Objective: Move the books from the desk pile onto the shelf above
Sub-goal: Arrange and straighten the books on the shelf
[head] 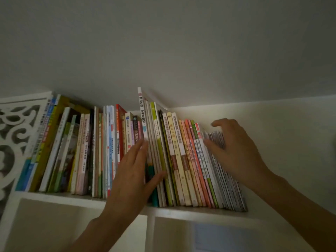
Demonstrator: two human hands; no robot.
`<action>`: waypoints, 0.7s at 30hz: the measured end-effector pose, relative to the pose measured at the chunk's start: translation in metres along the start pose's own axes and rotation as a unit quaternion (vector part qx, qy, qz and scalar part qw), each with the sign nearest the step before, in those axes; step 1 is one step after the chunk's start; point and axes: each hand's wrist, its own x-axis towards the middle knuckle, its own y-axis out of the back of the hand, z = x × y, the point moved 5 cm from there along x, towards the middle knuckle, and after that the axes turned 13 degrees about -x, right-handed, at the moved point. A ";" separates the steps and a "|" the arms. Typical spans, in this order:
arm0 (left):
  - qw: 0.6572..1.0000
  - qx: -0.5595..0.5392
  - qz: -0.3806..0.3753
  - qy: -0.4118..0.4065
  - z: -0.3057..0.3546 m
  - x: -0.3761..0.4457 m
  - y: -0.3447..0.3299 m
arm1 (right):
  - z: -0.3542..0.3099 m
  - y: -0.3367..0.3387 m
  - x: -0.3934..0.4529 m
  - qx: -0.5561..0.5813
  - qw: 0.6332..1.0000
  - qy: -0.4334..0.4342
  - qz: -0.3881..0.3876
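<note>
A long row of upright books [174, 157] fills the white shelf [190, 210] just under the ceiling. My left hand [132, 171] lies flat with straight fingers against the spines near the row's middle, beside a tall white book [142, 115] that sticks up above the others. My right hand [234, 148] is spread at the row's right end, with its palm and fingers against several thin grey booklets [228, 177] that lean left. Neither hand grips a book. The desk pile is out of view.
A white carved fretwork panel [12, 135] closes the shelf's left end. To the right of the books the shelf has free room up to the wall. Below are open white compartments [76, 230], split by a vertical divider [151, 231].
</note>
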 end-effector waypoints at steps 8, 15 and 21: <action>0.992 -0.101 -0.054 0.060 -0.034 0.011 -0.008 | -0.075 -0.046 0.056 0.012 0.997 0.065 -0.026; 0.991 -0.132 -0.017 0.021 -0.036 0.018 -0.005 | -0.104 -0.062 0.077 0.090 0.993 -0.061 0.042; 0.965 -0.235 -0.045 0.110 -0.045 0.045 -0.010 | -0.085 -0.065 0.008 0.002 0.994 -0.083 0.068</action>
